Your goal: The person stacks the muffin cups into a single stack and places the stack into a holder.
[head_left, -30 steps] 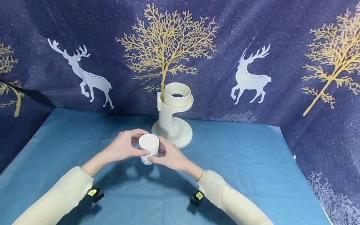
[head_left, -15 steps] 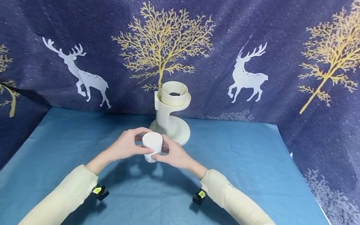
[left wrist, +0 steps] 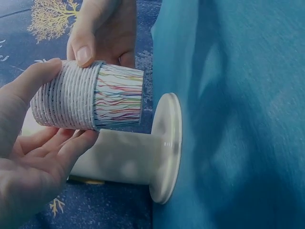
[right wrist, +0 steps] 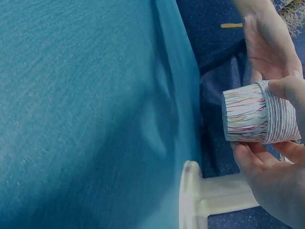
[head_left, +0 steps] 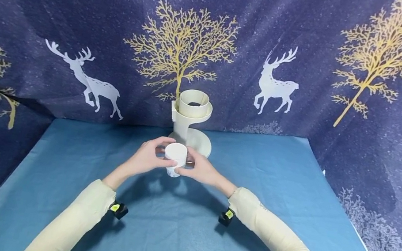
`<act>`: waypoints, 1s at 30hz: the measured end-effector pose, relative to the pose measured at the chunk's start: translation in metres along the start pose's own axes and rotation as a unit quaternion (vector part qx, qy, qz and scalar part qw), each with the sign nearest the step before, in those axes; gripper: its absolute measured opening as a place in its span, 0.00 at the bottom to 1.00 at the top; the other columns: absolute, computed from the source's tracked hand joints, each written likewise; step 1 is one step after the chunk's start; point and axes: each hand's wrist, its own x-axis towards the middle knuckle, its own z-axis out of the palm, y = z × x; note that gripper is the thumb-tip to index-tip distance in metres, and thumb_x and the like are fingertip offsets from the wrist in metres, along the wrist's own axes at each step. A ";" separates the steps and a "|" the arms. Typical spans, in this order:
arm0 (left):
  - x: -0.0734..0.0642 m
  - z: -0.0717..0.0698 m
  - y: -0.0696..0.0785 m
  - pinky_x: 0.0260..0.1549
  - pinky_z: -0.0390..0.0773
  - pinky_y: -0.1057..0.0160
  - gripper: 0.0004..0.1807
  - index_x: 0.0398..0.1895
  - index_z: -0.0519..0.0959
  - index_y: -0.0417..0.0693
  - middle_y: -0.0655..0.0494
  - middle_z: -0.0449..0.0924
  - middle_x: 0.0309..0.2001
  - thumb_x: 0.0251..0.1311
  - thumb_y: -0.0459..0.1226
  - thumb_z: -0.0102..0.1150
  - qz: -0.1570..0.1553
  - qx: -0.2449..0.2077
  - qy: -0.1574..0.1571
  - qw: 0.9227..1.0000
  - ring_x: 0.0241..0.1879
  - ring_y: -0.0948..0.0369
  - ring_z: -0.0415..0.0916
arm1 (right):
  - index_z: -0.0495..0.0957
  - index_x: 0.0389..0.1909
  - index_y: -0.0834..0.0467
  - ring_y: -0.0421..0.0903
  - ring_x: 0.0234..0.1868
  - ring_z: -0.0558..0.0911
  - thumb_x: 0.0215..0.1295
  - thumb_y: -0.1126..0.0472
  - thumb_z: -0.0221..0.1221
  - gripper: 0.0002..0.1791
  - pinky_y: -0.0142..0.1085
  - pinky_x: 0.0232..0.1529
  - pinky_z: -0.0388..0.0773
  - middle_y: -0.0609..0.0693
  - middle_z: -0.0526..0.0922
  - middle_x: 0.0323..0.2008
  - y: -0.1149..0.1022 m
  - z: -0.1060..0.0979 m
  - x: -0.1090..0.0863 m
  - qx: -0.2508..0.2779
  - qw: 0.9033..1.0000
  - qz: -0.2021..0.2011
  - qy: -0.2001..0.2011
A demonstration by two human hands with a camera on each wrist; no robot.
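Note:
Both hands hold a stack of nested white paper baking cups (head_left: 176, 153) above the table, in front of a cream stand (head_left: 181, 128). In the left wrist view the stack (left wrist: 116, 98) shows many rims packed together and colourful wavy lines on the outermost cup. My left hand (head_left: 149, 156) grips it from the left, thumb on the near side and fingers behind. From the right, my right hand (head_left: 202, 170) grips it the same way. The right wrist view shows the stack (right wrist: 245, 112) between both hands. Its open end faces up in the head view.
The stand has a round base and an upper ring (head_left: 207, 113) bearing a short, wide cylinder (head_left: 194, 102), close behind the hands. A blue cloth (head_left: 182, 230) covers the table. Navy curtains (head_left: 246, 52) with deer and trees hang behind and at the sides.
Both hands have carried the stack of baking cups slightly right and farther away, nearer to the stand. The grip looks the same. The head view has shifted a little.

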 end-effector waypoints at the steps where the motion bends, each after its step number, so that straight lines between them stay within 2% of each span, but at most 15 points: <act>1: 0.001 0.001 0.001 0.43 0.78 0.56 0.34 0.55 0.71 0.49 0.47 0.76 0.51 0.42 0.44 0.72 0.002 -0.006 0.004 1.000 0.47 0.51 0.78 | 0.60 0.63 0.54 0.44 0.46 0.79 0.56 0.56 0.63 0.35 0.43 0.53 0.74 0.51 0.77 0.49 0.000 -0.001 0.000 0.002 1.000 0.000 0.004; 5: 0.006 0.003 0.004 0.45 0.77 0.54 0.32 0.53 0.72 0.50 0.46 0.78 0.49 0.41 0.43 0.72 0.007 -0.030 0.020 0.999 0.45 0.53 0.78 | 0.60 0.63 0.55 0.44 0.47 0.79 0.56 0.57 0.63 0.35 0.39 0.52 0.75 0.52 0.76 0.49 0.000 -0.006 0.001 0.012 1.000 -0.008 0.019; 10: 0.012 0.004 0.011 0.48 0.75 0.52 0.31 0.52 0.71 0.48 0.45 0.78 0.49 0.42 0.40 0.72 0.009 -0.065 0.017 0.998 0.47 0.52 0.77 | 0.61 0.61 0.57 0.46 0.47 0.79 0.55 0.59 0.63 0.33 0.37 0.50 0.76 0.54 0.75 0.50 -0.003 -0.013 0.000 0.014 0.999 -0.013 0.038; 15: 0.011 0.001 0.035 0.49 0.73 0.47 0.29 0.53 0.70 0.40 0.40 0.77 0.50 0.46 0.34 0.69 0.031 -0.079 0.018 0.996 0.48 0.47 0.76 | 0.62 0.61 0.57 0.47 0.48 0.79 0.56 0.60 0.63 0.32 0.37 0.51 0.75 0.55 0.75 0.50 -0.018 -0.022 -0.004 0.009 0.999 -0.011 0.049; 19: 0.011 -0.002 0.051 0.50 0.73 0.49 0.28 0.55 0.69 0.39 0.42 0.75 0.52 0.49 0.33 0.66 0.038 -0.079 0.025 0.996 0.49 0.48 0.75 | 0.59 0.64 0.60 0.51 0.48 0.78 0.57 0.61 0.62 0.35 0.41 0.52 0.74 0.57 0.73 0.52 -0.037 -0.030 -0.006 0.008 0.998 -0.021 0.056; 23: 0.015 -0.002 0.055 0.52 0.73 0.52 0.28 0.56 0.68 0.40 0.42 0.74 0.53 0.51 0.33 0.65 0.039 -0.092 0.026 0.995 0.51 0.49 0.75 | 0.55 0.66 0.62 0.53 0.48 0.78 0.58 0.63 0.60 0.36 0.43 0.52 0.74 0.59 0.72 0.52 -0.047 -0.035 -0.006 0.005 0.998 -0.021 0.064; 30: 0.021 -0.003 0.061 0.53 0.72 0.52 0.29 0.57 0.68 0.42 0.42 0.74 0.54 0.51 0.34 0.65 0.041 -0.099 0.033 0.994 0.52 0.48 0.74 | 0.59 0.63 0.62 0.54 0.49 0.77 0.59 0.63 0.60 0.32 0.46 0.53 0.73 0.59 0.74 0.50 -0.052 -0.040 -0.007 0.015 0.997 -0.013 0.079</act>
